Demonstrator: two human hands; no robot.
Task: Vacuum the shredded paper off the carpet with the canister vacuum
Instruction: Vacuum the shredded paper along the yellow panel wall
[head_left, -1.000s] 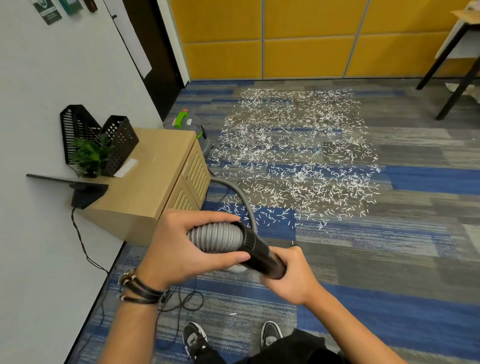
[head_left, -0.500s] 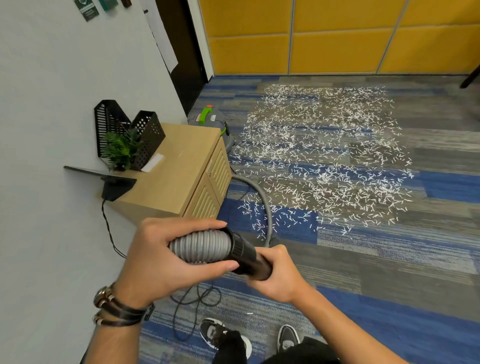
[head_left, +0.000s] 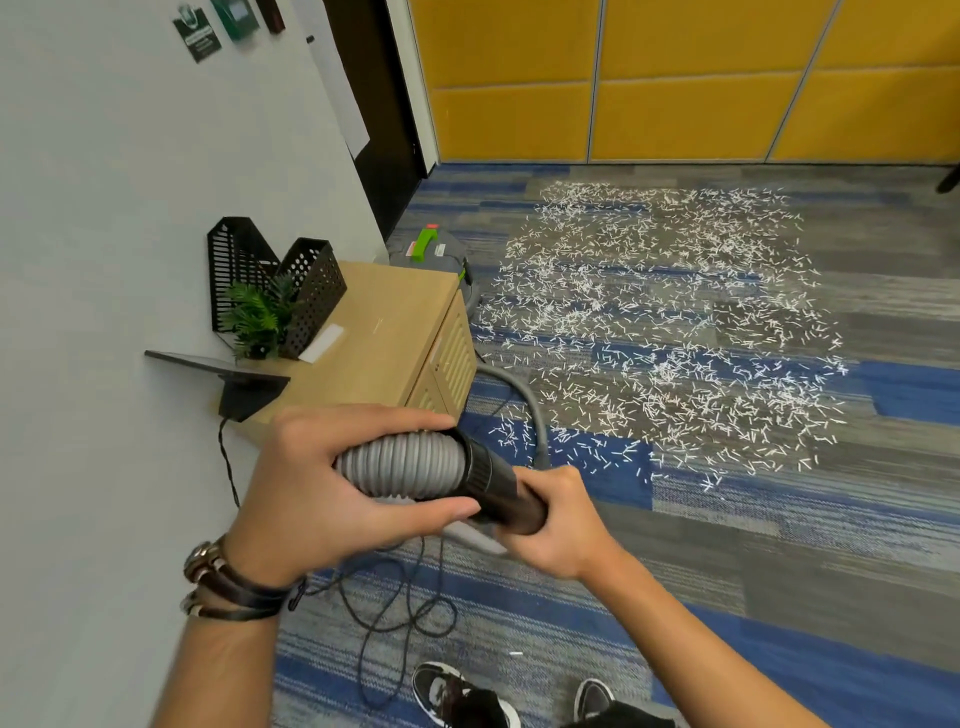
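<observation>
Head | gripping hose (head_left: 405, 462) in left hand (head_left: 311, 493), cuff (head_left: 498, 488) in right hand (head_left: 558, 527), likely seating the joint | yet to reach paper (head_left: 665, 374) on carpet (head_left: 779, 545)

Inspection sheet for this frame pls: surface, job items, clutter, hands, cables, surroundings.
Surface: blue and grey carpet; shredded paper spread in a wide patch ahead.
Job's things: vacuum on the floor behind the cabinet, partly hidden; grey hose runs past the cabinet to the hands; black tube on its end.
Clutter: cabinet top holds mesh trays, plant, white slip.
Hands: left hand grips the hose; right hand grips the tube.
Cables: black cord looped on the carpet near the shoes; wall cord hangs down.
Surroundings: white wall on the left, dark door, yellow panels behind.
</observation>
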